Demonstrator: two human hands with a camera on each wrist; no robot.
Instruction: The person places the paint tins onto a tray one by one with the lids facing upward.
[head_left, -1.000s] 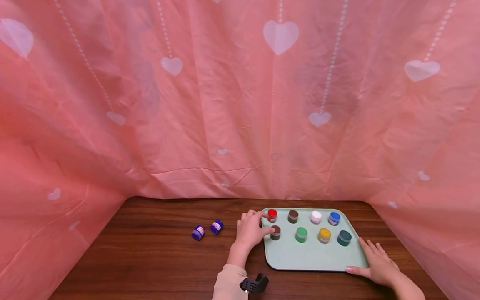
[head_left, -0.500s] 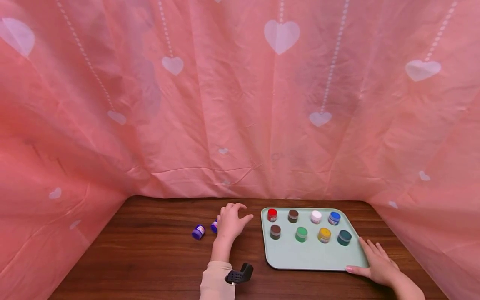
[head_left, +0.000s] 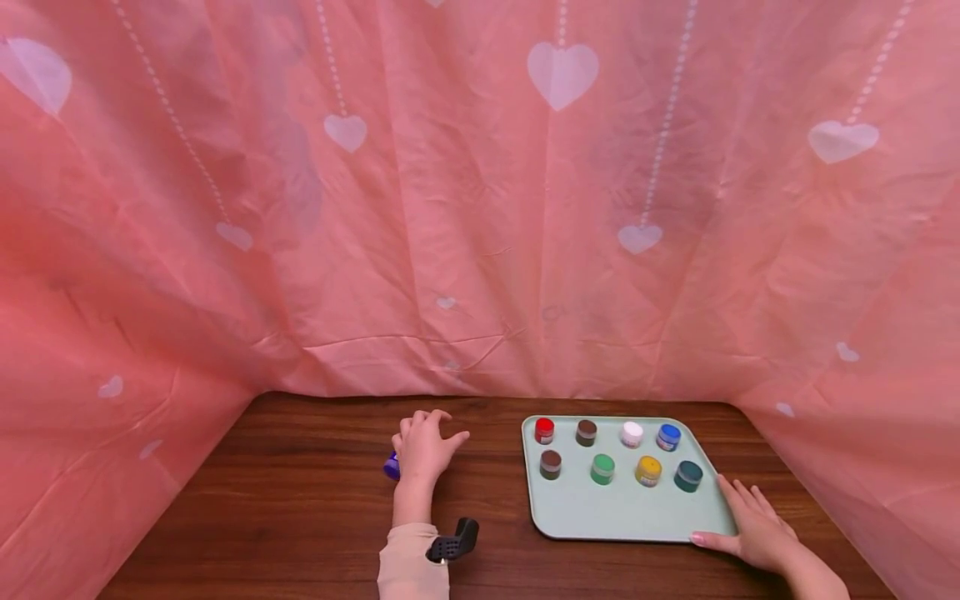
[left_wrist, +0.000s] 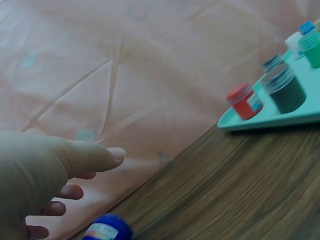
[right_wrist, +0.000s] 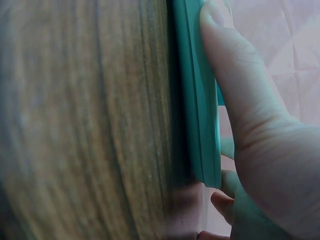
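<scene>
My left hand point(head_left: 422, 450) hovers over the left of the wooden table, thumb spread apart from loosely bent fingers, with nothing in its grasp. A small purple-blue paint jar point(head_left: 392, 467) shows partly from behind it. In the left wrist view a blue jar point(left_wrist: 107, 229) lies below the fingers. A second such jar is hidden by the hand in the head view. My right hand point(head_left: 761, 532) rests at the near right corner of the pale green tray point(head_left: 600, 517), thumb on the near rim and straight fingers along the right side.
The tray carries several paint jars in two rows, among them a red jar point(head_left: 544, 431), a white jar point(head_left: 632, 434), a yellow jar point(head_left: 648, 471) and a dark teal jar point(head_left: 688, 476). A pink curtain point(head_left: 480, 250) hangs behind and beside the table point(head_left: 300, 517).
My left hand has moved left from the tray's left edge to the purple-blue jars, covering one of them. The right hand and the tray have stayed put.
</scene>
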